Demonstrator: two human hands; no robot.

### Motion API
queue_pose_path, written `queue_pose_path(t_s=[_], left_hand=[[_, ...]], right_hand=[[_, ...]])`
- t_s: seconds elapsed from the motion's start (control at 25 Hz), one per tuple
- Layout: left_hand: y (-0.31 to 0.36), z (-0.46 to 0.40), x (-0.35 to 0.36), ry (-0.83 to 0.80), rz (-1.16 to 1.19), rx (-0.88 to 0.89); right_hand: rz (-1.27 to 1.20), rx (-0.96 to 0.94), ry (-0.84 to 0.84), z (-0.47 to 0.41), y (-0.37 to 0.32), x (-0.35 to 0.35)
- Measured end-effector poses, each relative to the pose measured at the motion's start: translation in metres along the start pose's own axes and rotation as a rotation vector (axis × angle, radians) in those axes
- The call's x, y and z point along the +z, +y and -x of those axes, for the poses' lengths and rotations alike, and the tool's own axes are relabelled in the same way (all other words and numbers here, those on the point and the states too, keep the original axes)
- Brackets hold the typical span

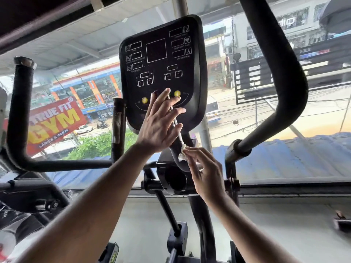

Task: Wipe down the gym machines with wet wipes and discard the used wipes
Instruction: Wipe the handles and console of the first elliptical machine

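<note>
Left hand flat, fingers spread, pressing lower edge of console mid-frame. Right hand pinches crumpled white wipe against the black console neck, just below the left hand.

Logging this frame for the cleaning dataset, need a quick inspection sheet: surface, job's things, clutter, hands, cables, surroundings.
Surface: black console of a gym machine, screens dark, two yellow buttons near its lower edge.
Job's things: crumpled white wipe against the black neck under the console.
Clutter: nothing seen.
Hands: left hand flat on the console's lower part, fingers spread; right hand pinches the wipe at its fingertips.
Cables: thin grey cable runs down from the console, behind the left hand's fingers, to the neck.
Surroundings: black handlebars either side; big window onto a street, red gym banner outside.
</note>
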State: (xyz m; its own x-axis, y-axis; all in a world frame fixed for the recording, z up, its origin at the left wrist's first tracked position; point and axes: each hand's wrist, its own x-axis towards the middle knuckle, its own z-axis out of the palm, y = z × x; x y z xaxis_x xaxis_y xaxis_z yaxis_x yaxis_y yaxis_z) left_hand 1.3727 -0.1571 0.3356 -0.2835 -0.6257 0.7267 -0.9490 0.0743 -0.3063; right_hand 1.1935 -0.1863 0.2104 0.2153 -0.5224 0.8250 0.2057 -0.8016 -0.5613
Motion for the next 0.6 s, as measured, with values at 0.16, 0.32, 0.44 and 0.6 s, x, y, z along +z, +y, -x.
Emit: queue_pose_path(t_s=[0.16, 0.32, 0.44, 0.6], left_hand=[[0.002, 0.003, 0.018, 0.181, 0.162, 0.03], [-0.002, 0.001, 0.022, 0.23, 0.203, 0.05], [-0.001, 0.004, 0.026, 0.255, 0.21, 0.06], [-0.002, 0.001, 0.026, 0.267, 0.219, 0.053]], right_hand=[[0.019, -0.013, -0.021, 0.022, 0.02, -0.01], [0.017, 0.273, -0.026, 0.002, 0.01, -0.008], [-0.199, 0.419, 0.081, -0.012, -0.016, 0.004], [-0.297, 0.348, 0.014, 0.032, -0.048, 0.034]])
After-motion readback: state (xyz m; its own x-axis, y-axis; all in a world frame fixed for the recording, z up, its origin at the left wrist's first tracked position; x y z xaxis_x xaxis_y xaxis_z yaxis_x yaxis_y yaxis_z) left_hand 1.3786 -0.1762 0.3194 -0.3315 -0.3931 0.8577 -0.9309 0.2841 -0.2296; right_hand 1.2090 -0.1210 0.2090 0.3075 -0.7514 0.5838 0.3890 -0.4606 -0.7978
